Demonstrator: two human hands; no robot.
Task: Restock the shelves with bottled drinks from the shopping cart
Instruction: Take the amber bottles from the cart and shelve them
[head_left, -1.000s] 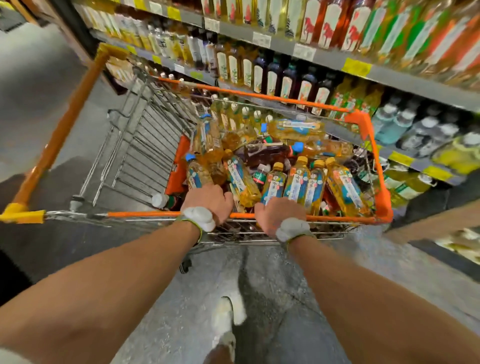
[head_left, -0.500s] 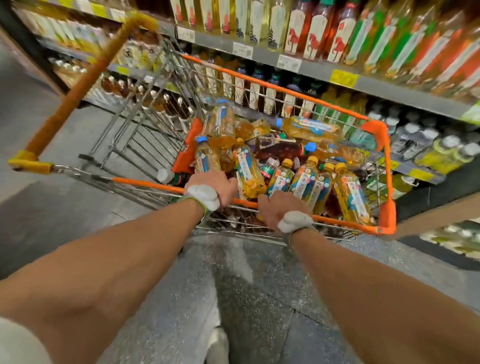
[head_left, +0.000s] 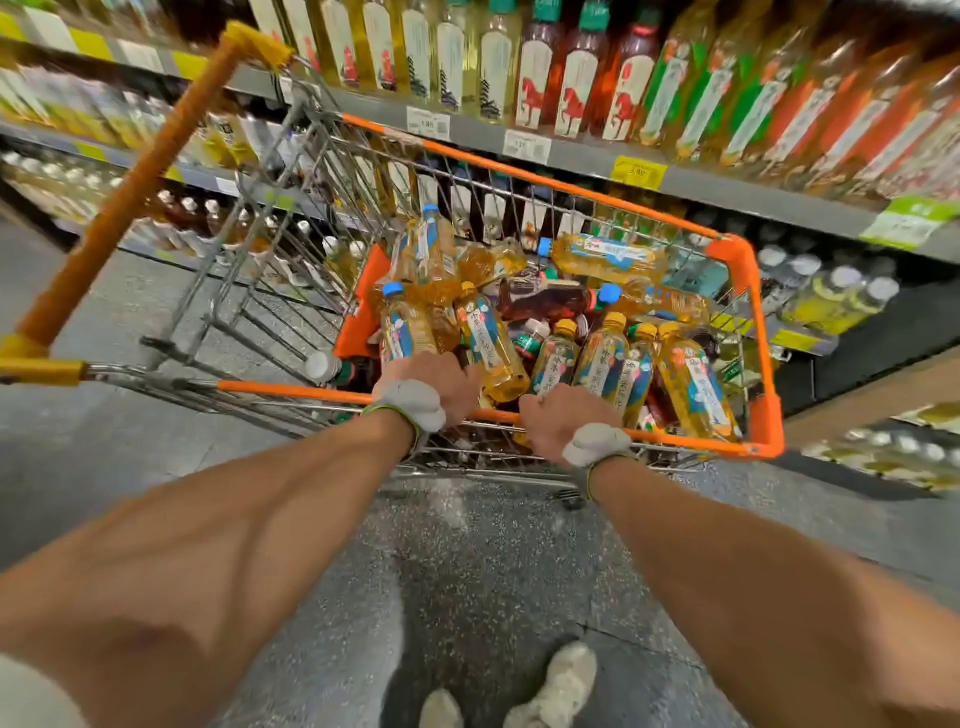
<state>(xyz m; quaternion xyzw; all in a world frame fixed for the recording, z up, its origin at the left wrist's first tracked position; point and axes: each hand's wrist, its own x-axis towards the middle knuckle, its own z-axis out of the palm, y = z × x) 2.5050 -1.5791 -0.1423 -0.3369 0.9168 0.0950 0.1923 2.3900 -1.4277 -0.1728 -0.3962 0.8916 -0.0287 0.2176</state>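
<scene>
**Worn items: wrist units, sleeve, shoes**
Forearms bare. Left wrist unit (head_left: 413, 402) and right wrist unit (head_left: 592, 444): pale grey, rounded, padded, each held by a thin yellow-green strap. White sleeve (head_left: 31, 696) at the left upper arm. Shoes (head_left: 563, 686) pale, off-white.

A single wide-angle view from the person's head looks forward and steeply down, close over the near rim of the shopping cart (head_left: 291, 388), with the shelves (head_left: 727, 189) just beyond it and the floor (head_left: 493, 571) below
</scene>
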